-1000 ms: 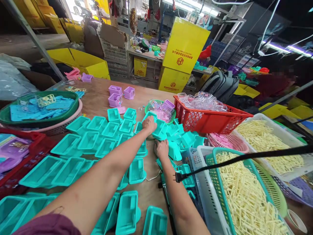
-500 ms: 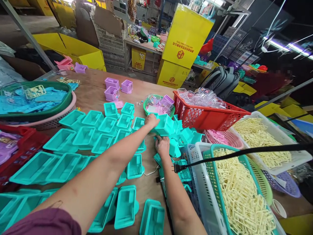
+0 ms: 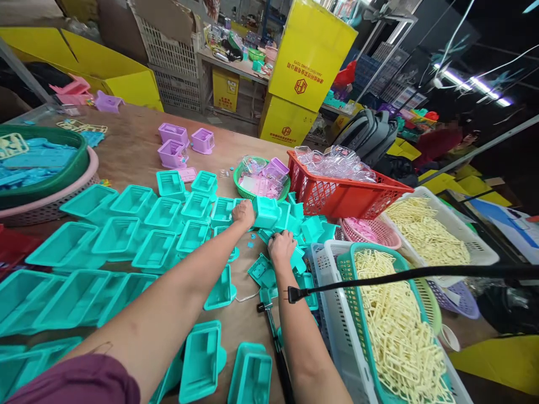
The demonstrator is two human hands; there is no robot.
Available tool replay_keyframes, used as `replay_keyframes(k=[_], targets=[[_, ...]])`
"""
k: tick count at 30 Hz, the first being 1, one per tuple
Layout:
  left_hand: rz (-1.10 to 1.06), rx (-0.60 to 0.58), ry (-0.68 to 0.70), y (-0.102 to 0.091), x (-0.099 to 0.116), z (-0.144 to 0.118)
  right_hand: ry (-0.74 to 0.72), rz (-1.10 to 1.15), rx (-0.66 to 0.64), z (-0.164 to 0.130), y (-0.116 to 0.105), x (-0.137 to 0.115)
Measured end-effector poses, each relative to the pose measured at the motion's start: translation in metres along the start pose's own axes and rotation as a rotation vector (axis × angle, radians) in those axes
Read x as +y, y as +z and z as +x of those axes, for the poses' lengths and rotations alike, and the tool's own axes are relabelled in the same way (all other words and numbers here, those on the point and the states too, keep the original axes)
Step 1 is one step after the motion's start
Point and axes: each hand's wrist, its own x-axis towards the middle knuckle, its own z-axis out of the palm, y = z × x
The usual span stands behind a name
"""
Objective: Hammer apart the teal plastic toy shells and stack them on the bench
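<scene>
My left hand (image 3: 243, 212) is closed at the near end of a teal plastic tub (image 3: 266, 211), beside the loose teal pieces. Just right of it and lower, my right hand (image 3: 282, 246) has its fingers curled down among the teal parts (image 3: 311, 229); what lies under the fingertips is hidden. A flat teal part (image 3: 261, 271) rests left of the right wrist. Rows of teal tubs (image 3: 115, 235) cover the table to the left of my forearms. A hammer-like tool (image 3: 275, 342) with a black grip lies beside my right forearm.
Behind my hands stand a green bowl (image 3: 238, 182) of purple parts and a red basket (image 3: 337, 196) of clear packaging. A teal basket (image 3: 347, 269) of cream frames stands right, with a black cable (image 3: 362, 283) crossing above. Purple tubs (image 3: 173, 152) sit further back.
The view has shifted, so most things sit further left in the picture. More of the hammer-like tool and the flat teal part shows beside my right forearm. My left hand stays at the tub.
</scene>
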Motion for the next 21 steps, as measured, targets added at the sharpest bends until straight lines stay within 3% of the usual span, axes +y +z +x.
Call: replay_keyframes(k=[7,11,15,18,21], targets=[[-0.046,0.061,0.046,0.001,-0.004,-0.005,-0.029,0.021,0.006,-0.016,-0.016,0.007],[-0.153,0.092,0.084,-0.008,-0.003,-0.008,-0.239,0.039,-0.035,-0.042,-0.017,-0.006],[-0.253,-0.005,0.073,-0.005,0.004,-0.007,-0.557,0.041,-0.161,-0.054,0.010,-0.038],[-0.303,-0.028,0.024,0.000,0.013,-0.007,-0.600,0.016,-0.214,-0.044,0.036,-0.054],[-0.370,-0.005,0.000,-0.009,0.020,-0.010,-0.550,-0.012,-0.227,-0.029,0.053,-0.051]])
